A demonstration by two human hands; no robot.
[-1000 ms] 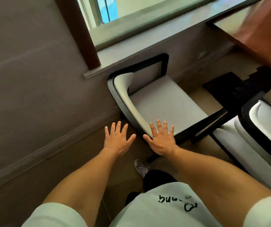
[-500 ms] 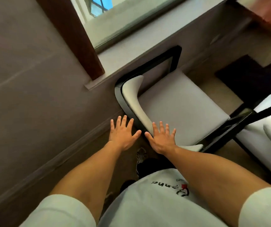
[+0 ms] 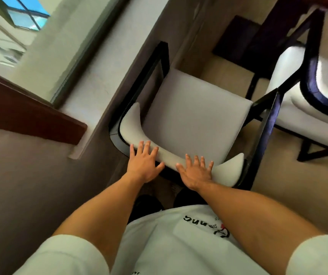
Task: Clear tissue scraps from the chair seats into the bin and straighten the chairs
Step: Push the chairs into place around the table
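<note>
Both hands, earlier short of it, now rest on the chair backrest.
Left hand and right hand lie flat, fingers spread, gripping nothing; an uneven push could skew it against the wall.

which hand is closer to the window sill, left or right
Left. The left hand lies flat on the backrest end of the chair nearest the window sill; the right hand lies flat farther along the backrest, away from it.

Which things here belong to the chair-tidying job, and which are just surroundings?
Job:
near chair, seat bare
second chair
left hand and right hand, both flat on the near chair's backrest

Surroundings:
windowsill
window
wall
floor
</note>
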